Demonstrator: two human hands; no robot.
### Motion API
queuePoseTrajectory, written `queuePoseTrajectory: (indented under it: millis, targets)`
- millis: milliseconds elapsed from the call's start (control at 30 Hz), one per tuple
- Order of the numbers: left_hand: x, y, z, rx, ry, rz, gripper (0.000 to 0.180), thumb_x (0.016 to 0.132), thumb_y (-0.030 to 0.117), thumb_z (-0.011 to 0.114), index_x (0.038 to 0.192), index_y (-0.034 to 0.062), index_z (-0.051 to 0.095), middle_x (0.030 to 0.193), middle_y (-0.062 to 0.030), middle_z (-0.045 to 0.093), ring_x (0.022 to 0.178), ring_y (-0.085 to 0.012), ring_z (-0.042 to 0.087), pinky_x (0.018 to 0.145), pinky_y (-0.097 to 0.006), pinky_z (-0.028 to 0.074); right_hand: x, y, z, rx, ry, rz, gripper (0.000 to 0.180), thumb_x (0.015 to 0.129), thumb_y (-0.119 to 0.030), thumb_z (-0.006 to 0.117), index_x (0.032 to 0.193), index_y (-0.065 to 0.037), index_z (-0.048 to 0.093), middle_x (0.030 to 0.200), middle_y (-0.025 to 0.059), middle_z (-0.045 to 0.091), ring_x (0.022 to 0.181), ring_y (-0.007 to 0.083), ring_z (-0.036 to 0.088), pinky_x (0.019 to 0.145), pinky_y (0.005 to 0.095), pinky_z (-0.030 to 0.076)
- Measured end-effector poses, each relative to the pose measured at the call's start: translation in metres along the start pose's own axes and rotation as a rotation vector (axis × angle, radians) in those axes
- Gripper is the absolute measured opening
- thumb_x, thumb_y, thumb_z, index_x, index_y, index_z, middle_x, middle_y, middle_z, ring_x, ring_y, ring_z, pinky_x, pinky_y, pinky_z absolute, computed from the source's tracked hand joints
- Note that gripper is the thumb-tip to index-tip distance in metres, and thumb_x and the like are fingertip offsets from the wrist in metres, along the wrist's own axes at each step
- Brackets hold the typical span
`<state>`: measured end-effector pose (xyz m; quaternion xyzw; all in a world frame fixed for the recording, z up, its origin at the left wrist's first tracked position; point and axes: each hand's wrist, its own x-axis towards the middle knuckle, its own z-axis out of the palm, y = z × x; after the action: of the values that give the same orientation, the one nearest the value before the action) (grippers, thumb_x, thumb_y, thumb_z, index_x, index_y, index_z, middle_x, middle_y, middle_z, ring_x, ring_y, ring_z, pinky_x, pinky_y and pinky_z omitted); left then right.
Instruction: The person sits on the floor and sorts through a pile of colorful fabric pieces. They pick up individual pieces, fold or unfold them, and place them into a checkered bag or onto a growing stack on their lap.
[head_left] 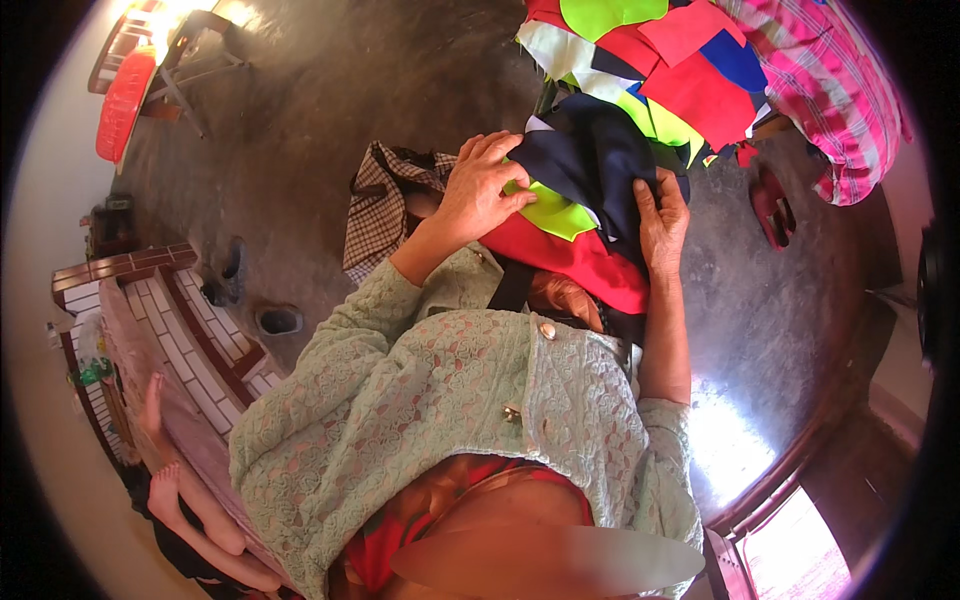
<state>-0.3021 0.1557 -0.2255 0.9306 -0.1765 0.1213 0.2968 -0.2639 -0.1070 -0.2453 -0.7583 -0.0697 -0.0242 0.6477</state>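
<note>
A navy cloth piece [585,150] is stretched between my two hands above my lap. At its left edge my left hand [482,190] is closed, thumb and fingers pinching the cloth; the exact grip is partly hidden. My right hand [662,222] grips the right side of the navy cloth, thumb on top and fingers partly out of sight beneath. Under the navy piece shows a yellow-green cloth piece [555,213], close to my left thumb. A red cloth piece [595,265] lies below them across my lap, reaching toward my right wrist.
Just beyond my hands is a heap of colored cloth pieces [690,95]. Pink plaid cloth [820,90] hangs at the far right, with a dark red slipper [772,207] on the floor. Brown checked cloth [375,200] is beside my left arm. Another person's bare legs [210,515] rest at left.
</note>
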Motion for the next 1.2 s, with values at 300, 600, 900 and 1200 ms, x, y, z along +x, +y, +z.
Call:
queuePoseTrajectory:
  millis: [300, 600, 900, 1200]
  targets:
    - [0.015, 0.006, -0.035, -0.22, 0.154, 0.066, 0.016, 0.07, 0.009, 0.075, 0.077, 0.0048, 0.061, 0.104, -0.0092, 0.06, 0.106, -0.027, 0.053, 0.09, -0.039, 0.041, 0.0, 0.003, 0.0, 0.019, -0.004, -0.023, 0.016, 0.09, -0.007, 0.059, 0.105, -0.001, 0.058, 0.085, -0.0011, 0.058, 0.081, 0.006, 0.049, 0.076, 0.0207, 0.042]
    - [0.038, 0.009, -0.062, -0.678, 0.346, 0.05, 0.01, 0.083, 0.002, 0.064, 0.086, 0.0, 0.054, 0.09, -0.0074, 0.057, 0.085, -0.0149, 0.052, 0.077, -0.026, 0.043, -0.001, -0.009, -0.002, -0.084, -0.009, -0.026, 0.016, 0.091, -0.009, 0.058, 0.104, -0.001, 0.058, 0.085, -0.0009, 0.059, 0.08, 0.0063, 0.049, 0.075, 0.0207, 0.042]
    - [0.053, 0.017, -0.084, -0.715, 0.608, 0.062, 0.01, 0.092, 0.008, 0.058, 0.098, 0.0015, 0.053, 0.09, -0.0013, 0.055, 0.077, -0.0062, 0.048, 0.07, -0.019, 0.041, 0.0, -0.002, 0.0, -0.024, -0.012, -0.041, 0.015, 0.09, -0.008, 0.059, 0.103, -0.001, 0.058, 0.083, -0.001, 0.057, 0.078, 0.0068, 0.048, 0.074, 0.0209, 0.042]
    - [0.079, 0.011, -0.11, -0.683, 0.717, 0.102, 0.011, 0.092, 0.006, 0.057, 0.102, 0.0035, 0.053, 0.085, 0.0024, 0.054, 0.076, -0.0031, 0.048, 0.071, -0.017, 0.04, 0.0, 0.0, -0.001, 0.015, -0.041, -0.014, 0.014, 0.092, -0.006, 0.056, 0.105, -0.001, 0.057, 0.091, -0.0021, 0.059, 0.085, 0.0056, 0.048, 0.077, 0.0199, 0.039]
